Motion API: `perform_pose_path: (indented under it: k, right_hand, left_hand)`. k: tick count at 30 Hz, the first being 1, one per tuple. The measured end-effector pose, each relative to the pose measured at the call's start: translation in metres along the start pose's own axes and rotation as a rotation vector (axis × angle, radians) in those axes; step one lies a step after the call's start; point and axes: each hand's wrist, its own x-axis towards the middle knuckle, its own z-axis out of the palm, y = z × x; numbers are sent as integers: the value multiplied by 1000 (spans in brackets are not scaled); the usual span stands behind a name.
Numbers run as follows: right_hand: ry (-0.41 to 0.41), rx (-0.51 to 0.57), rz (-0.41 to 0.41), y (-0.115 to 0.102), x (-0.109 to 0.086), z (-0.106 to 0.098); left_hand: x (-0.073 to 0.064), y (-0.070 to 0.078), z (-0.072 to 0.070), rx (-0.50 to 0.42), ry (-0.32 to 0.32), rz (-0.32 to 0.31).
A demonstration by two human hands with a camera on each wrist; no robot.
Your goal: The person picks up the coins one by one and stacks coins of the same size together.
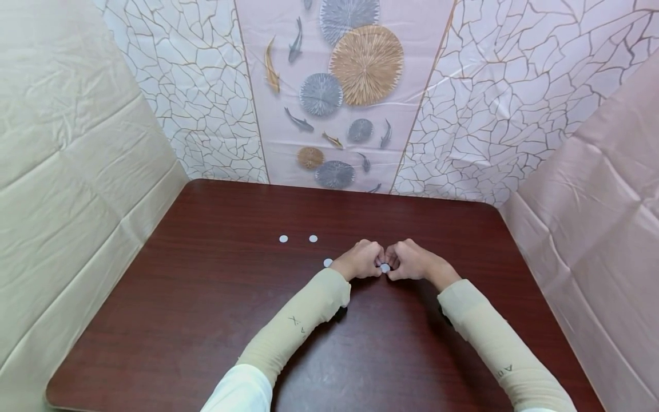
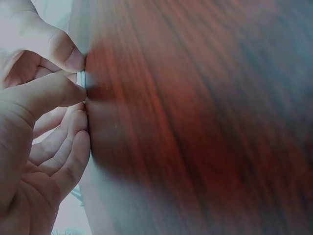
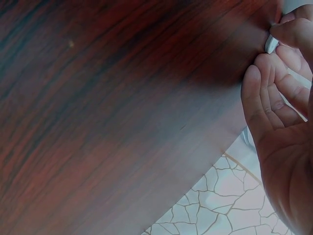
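Note:
A small round white disc [image 1: 385, 268] lies at the table surface between my two hands, its thin edge [image 3: 271, 44] showing in the right wrist view. My left hand [image 1: 366, 258] reaches it from the left, thumb and curled fingers pinching at its side. From the opposite side my right hand [image 1: 412, 260] pinches it too, so the fingertips of both hands nearly meet around it. In the left wrist view both thumbs press close to the disc's pale rim [image 2: 82, 78], and the fingers partly hide it.
Two more white discs, one on the left [image 1: 284, 238] and one beside it [image 1: 313, 238], lie farther back on the dark red-brown table [image 1: 206, 286]. Another disc [image 1: 328, 262] is partly covered by my left wrist. Patterned cloth [image 1: 206, 91] hangs behind the table, with plain cloth at both sides.

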Motion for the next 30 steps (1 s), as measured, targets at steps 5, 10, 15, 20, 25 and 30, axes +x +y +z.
perform_pose_path:
  k: [5, 10, 15, 20, 25, 30]
  right_hand:
    - [10, 6, -21, 0, 0, 2]
    - [17, 15, -31, 0, 0, 3]
    - [8, 8, -11, 1, 0, 3]
    - [9, -15, -1, 0, 1, 1]
    - [14, -30, -12, -1, 0, 1]
    - [5, -26, -2, -3, 0, 1]
  left_hand:
    - [0, -2, 1, -1, 9, 17]
    - [-2, -5, -2, 26, 12, 40]
    - [-9, -10, -11, 66, 6, 21]
    - [-20, -20, -29, 57, 11, -12]
    - [-33, -37, -49, 19, 38, -22]
    - [-49, -54, -68, 19, 62, -50]
